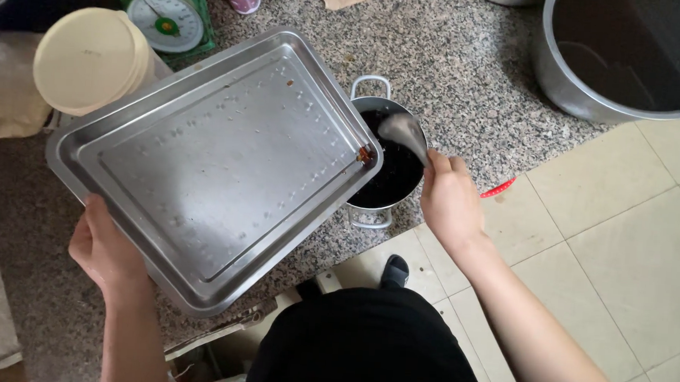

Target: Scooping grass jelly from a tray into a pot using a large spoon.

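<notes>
Over the granite worktop (469,89) the left hand (104,250) is tilting a steel tray (210,161), fingers clamped on its near corner, far corner resting over a small pot (391,174) of dark liquid. The right hand (449,201), fingers closed around a spoon (405,132), is scraping the last residue off; next it likely needs a sweep along that low corner

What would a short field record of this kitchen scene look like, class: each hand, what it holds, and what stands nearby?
left hand: grips the near corner of a steel tray, tilted over a small pot
right hand: holds a metal spoon above the pot
small pot: two handles, dark contents, on the counter
counter: speckled stone
nearby: green kitchen scale, cream lidded tub, big steel pot with dark liquid
</notes>
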